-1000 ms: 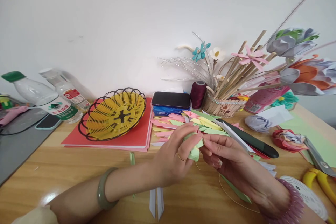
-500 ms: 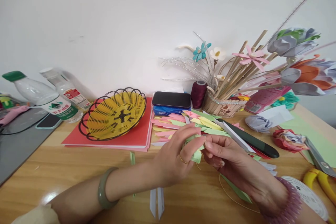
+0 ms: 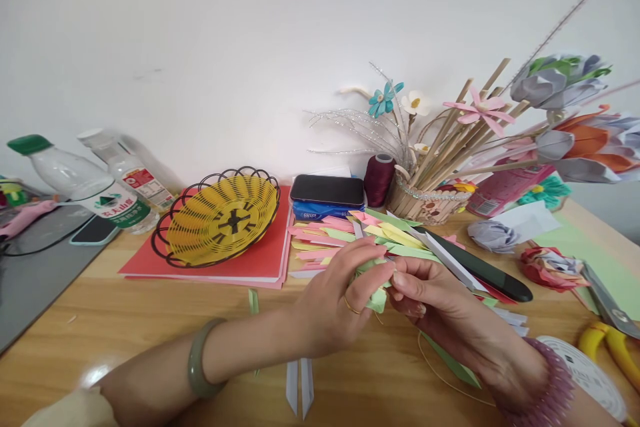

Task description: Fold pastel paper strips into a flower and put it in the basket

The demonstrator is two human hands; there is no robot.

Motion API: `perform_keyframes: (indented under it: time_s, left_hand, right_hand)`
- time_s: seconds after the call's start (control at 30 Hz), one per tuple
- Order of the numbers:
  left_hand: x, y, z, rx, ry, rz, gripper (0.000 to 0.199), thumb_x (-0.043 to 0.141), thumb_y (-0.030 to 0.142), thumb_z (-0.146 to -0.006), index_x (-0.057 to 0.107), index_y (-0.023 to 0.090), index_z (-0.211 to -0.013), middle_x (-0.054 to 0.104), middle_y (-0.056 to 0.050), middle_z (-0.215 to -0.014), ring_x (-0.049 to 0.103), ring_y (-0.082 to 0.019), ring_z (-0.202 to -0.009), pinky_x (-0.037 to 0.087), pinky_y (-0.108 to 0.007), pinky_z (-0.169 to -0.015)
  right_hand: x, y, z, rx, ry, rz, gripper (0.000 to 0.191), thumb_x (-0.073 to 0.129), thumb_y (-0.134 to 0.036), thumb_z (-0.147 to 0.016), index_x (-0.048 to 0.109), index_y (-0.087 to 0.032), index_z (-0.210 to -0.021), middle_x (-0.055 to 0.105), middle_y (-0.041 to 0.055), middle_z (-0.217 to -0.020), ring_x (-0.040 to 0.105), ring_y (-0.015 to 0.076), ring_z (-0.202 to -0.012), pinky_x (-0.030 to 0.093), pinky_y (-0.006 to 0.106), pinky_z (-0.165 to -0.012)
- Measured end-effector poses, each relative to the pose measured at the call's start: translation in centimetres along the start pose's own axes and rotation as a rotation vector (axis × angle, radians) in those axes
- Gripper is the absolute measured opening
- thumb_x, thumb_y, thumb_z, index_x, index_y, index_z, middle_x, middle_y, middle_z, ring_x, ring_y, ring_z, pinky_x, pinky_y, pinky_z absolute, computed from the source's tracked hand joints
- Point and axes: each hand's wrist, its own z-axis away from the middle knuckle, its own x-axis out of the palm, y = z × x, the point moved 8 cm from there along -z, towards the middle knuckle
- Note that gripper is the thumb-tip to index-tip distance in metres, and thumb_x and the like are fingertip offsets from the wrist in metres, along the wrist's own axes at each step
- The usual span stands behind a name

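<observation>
Green folded paper [image 3: 377,300] sits between the two hands, above the table [image 3: 165,327] and in front of the heap of coloured paper strips [image 3: 325,233]. The left hand [image 3: 345,297] is curled around it, fingers bent over the top and largely hiding it. The right hand [image 3: 435,293] has thumb and forefinger pinched together on its right edge, the other fingers folded in beneath.

Behind the table's left end, a green-capped bottle [image 3: 67,177] leans beside another clear bottle [image 3: 110,157]. The first has red Chinese characters that look like 农夫山泉 under a green mountain emblem, with smaller white lettering on the green band below. The other bottle's red-and-white label carries print too small to read. A blue pack [image 3: 323,211] under a dark phone [image 3: 327,190] shows white characters along its side, not legible. The pink can [image 3: 493,190], lying behind the paper flowers, bears a barcode; its fine print is blurred. At lower right, beyond the right wrist, a white disc [image 3: 583,367] has dark lettering, partly covered and too soft to make out. A yellow woven basket [image 3: 217,220] rests on red paper sheets [image 3: 200,269].
</observation>
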Motion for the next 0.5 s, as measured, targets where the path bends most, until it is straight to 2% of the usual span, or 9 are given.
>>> perform_keyframes:
  time_s: [0.17,0.33,0.5]
  left_hand:
    - [-0.04,-0.02,-0.02,-0.005,-0.006,0.020,0.066,0.038,-0.004,-0.064,0.026,0.011,-0.127,0.036,-0.017,-0.117,0.033,-0.026,-0.119,0.038,-0.048,-0.096]
    - [-0.11,-0.42,-0.07,-0.058,-0.017,0.060,0.067,0.039,-0.002,-0.065,0.023,0.014,-0.128,0.037,-0.017,-0.118,0.035,-0.025,-0.118,0.038,-0.048,-0.095]
    - [-0.15,-0.71,-0.02,-0.095,-0.021,0.066,0.066,0.037,-0.001,-0.067,0.021,0.015,-0.129,0.037,-0.017,-0.119,0.034,-0.025,-0.119,0.037,-0.048,-0.095]
  right_hand:
    - [-0.09,-0.09,0.07,-0.009,0.014,0.018,0.020,0.076,-0.030,-0.057,0.062,-0.016,-0.056,0.046,-0.0048,-0.054,0.028,0.0041,-0.047,0.024,0.018,-0.044]
    - [0.11,-0.38,0.19,0.003,0.013,-0.033,0.025,0.066,-0.036,-0.070,0.061,-0.015,-0.057,0.049,-0.0025,-0.057,0.031,0.0049,-0.047,0.029,0.019,-0.046]
    - [0.10,-0.55,0.49,0.021,0.029,-0.091,0.020,0.065,-0.030,-0.071,0.061,-0.015,-0.058,0.052,-0.0016,-0.059,0.034,0.0054,-0.049,0.032,0.019,-0.048]
